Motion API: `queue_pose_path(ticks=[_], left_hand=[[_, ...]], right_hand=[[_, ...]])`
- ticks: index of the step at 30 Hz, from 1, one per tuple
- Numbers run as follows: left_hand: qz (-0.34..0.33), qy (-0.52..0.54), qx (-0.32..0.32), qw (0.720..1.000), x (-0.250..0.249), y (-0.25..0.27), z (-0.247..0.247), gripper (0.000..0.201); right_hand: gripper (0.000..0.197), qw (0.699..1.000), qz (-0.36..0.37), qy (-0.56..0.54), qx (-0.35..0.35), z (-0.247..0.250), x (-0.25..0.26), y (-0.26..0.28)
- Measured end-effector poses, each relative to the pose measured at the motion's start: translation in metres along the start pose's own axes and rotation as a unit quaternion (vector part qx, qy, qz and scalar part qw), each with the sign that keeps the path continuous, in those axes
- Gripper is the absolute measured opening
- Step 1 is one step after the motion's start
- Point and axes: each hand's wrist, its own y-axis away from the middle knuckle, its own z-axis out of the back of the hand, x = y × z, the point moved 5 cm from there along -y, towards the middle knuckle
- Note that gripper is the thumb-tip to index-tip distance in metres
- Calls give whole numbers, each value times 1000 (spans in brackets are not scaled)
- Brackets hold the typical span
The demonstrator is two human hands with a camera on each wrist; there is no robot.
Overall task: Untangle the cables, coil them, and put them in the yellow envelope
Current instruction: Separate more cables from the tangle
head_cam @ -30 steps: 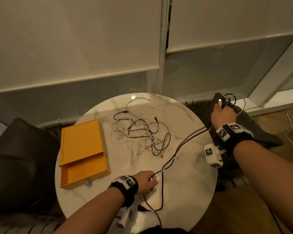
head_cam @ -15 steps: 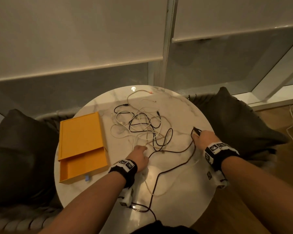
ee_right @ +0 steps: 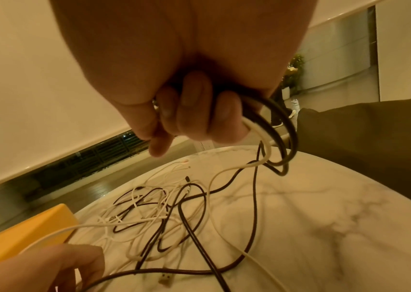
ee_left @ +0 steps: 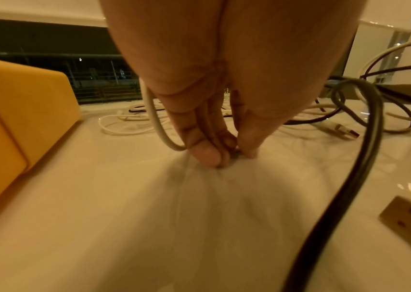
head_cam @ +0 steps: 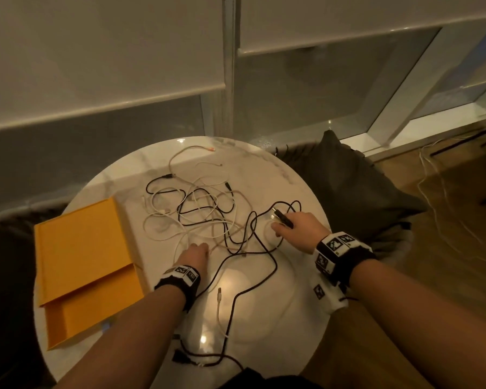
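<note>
A tangle of black and white cables (head_cam: 199,211) lies mid-table, right of the yellow envelope (head_cam: 82,265), which lies flat with its flap open. My left hand (head_cam: 197,249) is at the tangle's near edge, fingertips down on the marble. In the left wrist view this left hand (ee_left: 224,154) pinches a thin white cable (ee_left: 154,118). My right hand (head_cam: 288,224), to the right of the tangle, grips looped strands of a black cable (ee_right: 282,138) and a white cable (ee_right: 257,128). A black USB plug (head_cam: 281,216) sticks out past its fingers.
The round marble table (head_cam: 264,318) carries slack black cable (head_cam: 247,293) and a white plug end (head_cam: 219,293) near me. Dark cushions (head_cam: 357,192) sit to the right and left of the table. More white cords (head_cam: 438,197) lie on the wooden floor at right.
My right hand came back from beyond the table's right edge onto the table with its cables. My left hand moved forward from the near edge to the tangle. The pulled cables went slack.
</note>
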Motion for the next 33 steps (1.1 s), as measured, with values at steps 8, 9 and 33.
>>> queue_pose_path(ticks=[8,9,33], left_hand=[[-67,200,-170,963,-18,21,96,18],[-79,215,-202,952,-19,26,117,19],[-283,545,-205,762,-132,153,273,35]], right_hand=[[31,995,37,-62,-64,19,20,-5],[30,993,44,-73,-76,23,25,-5],[19,868,268,-396,-131,102,141,79]])
